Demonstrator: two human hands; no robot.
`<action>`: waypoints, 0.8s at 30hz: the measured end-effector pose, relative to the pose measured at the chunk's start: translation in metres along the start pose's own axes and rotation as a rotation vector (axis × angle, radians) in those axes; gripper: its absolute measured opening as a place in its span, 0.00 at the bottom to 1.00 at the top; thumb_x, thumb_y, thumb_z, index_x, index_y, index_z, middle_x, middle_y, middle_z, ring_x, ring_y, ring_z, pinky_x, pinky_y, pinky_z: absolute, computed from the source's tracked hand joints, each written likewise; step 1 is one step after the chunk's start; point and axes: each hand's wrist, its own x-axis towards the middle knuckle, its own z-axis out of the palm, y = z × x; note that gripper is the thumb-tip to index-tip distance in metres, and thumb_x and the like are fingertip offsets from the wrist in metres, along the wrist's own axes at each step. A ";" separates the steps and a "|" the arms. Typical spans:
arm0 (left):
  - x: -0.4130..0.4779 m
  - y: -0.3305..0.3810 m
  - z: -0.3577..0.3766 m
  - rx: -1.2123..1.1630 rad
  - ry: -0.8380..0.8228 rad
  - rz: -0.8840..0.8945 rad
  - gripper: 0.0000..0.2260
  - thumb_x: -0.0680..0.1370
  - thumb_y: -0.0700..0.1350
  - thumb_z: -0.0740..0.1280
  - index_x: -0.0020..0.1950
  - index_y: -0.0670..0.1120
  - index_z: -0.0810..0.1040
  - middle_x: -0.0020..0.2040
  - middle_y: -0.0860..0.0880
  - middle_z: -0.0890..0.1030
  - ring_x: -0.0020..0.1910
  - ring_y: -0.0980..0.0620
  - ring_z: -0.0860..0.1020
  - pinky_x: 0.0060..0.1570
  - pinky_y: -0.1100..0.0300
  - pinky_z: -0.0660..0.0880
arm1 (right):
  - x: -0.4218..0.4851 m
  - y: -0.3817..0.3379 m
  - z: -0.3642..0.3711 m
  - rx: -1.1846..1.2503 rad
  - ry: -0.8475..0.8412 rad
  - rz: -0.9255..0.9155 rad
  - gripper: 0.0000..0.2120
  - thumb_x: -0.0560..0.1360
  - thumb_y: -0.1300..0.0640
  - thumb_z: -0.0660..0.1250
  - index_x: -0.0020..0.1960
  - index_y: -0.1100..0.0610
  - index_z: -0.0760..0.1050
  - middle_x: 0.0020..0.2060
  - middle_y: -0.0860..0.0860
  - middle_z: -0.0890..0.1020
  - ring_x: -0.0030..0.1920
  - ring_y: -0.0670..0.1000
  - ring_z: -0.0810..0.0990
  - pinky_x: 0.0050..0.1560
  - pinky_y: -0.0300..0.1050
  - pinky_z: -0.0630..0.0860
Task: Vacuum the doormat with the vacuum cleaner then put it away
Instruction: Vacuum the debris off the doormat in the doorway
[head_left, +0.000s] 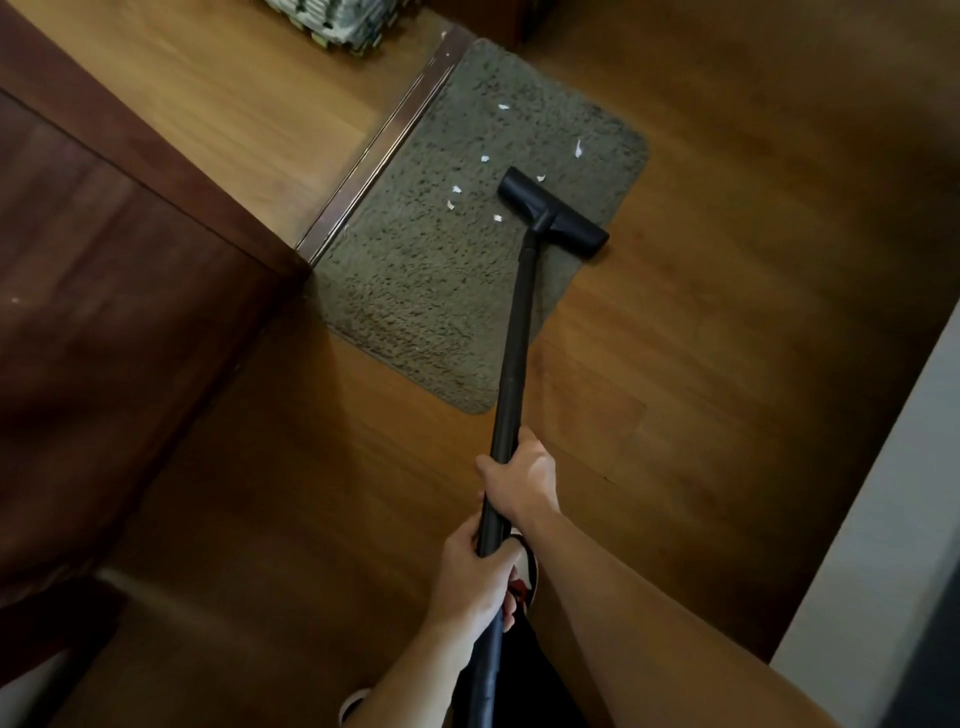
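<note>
The fingers (487, 464) of the right hand (522, 480) are curled round the black wand (519, 322) of the vacuum cleaner, a little short of the doormat's near corner. The left hand (475, 577) grips the same tube farther from the mat, close to the body, with the thumb on one side and the fingers wrapped round the other. Neither hand holds anything else.

From that grip the wand runs out over the near right part of the doormat (415, 291) to the floor head (553, 210). The head lies flat on the pile at the mat's right side, and one end reaches just past the right edge onto the wooden floor (701, 338). White paper scraps (457, 189) lie scattered on the doormat left of the head and beyond it, so the vacuuming is not yet done. A metal threshold strip (384, 140) runs along the mat's left edge.

The wand looks stiff and fairly light, so this spaced two-handed hold should steer the head well. The mat looks soft and shaggy, and probably light enough to ruck up or cling to the suction, so short strokes suit it. The scraps seem featherlight and should lift easily. The cleaner's body is out of view, so where to take hold of it for putting away cannot be told.
</note>
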 end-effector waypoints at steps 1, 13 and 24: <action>-0.001 0.001 0.000 -0.005 -0.001 -0.003 0.01 0.78 0.39 0.68 0.49 0.42 0.78 0.33 0.41 0.73 0.22 0.48 0.70 0.23 0.58 0.69 | -0.001 -0.001 -0.001 -0.004 -0.001 0.001 0.16 0.76 0.56 0.70 0.60 0.53 0.68 0.42 0.54 0.80 0.36 0.55 0.85 0.38 0.56 0.85; -0.028 -0.037 -0.032 -0.019 0.019 -0.091 0.02 0.78 0.39 0.68 0.46 0.41 0.79 0.32 0.44 0.75 0.22 0.47 0.69 0.25 0.56 0.68 | -0.048 0.020 0.034 -0.043 -0.001 -0.002 0.16 0.76 0.57 0.70 0.61 0.54 0.69 0.43 0.56 0.82 0.36 0.55 0.85 0.35 0.54 0.84; -0.065 -0.085 -0.089 -0.072 0.051 -0.099 0.04 0.78 0.41 0.70 0.47 0.41 0.78 0.32 0.44 0.75 0.22 0.48 0.70 0.24 0.58 0.69 | -0.099 0.038 0.096 -0.127 -0.014 -0.036 0.18 0.76 0.53 0.71 0.61 0.57 0.70 0.45 0.54 0.82 0.38 0.52 0.83 0.29 0.41 0.76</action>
